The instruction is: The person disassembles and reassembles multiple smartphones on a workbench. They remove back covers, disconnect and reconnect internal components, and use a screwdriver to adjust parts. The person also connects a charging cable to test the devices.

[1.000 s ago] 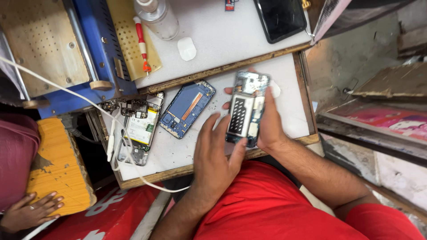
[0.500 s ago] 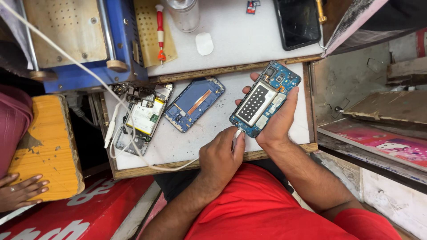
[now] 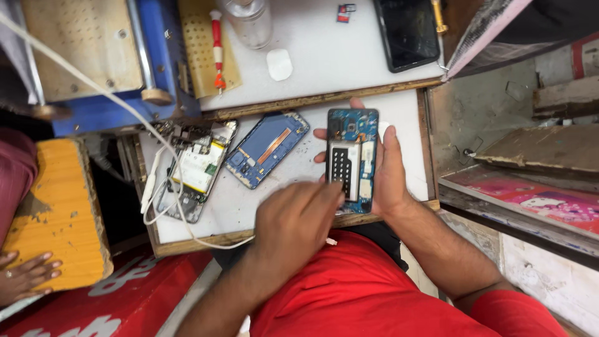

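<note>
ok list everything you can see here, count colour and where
opened phone: 1, blue inside, in the right hand
phone frame: 1, blue, middle of white tray
gutted phone: 1, silver, tray's left
white tray: 1, wood-edged, centre
cable: 1, white, from top left across the tray
screwdriver: 1, red, top
black phone: 1, top right
bottle: 1, clear, top
other person's hand: 1, bottom left
left hand: 1, fingertips on opened phone
right hand: 1, holding it

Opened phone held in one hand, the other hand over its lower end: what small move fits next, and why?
Probably steady the opened phone flat in the right hand and bring the left hand fingertips onto its lower edge. The phone is cradled above the white tray, internals facing up, and the left hand overlaps its bottom corner.
</note>
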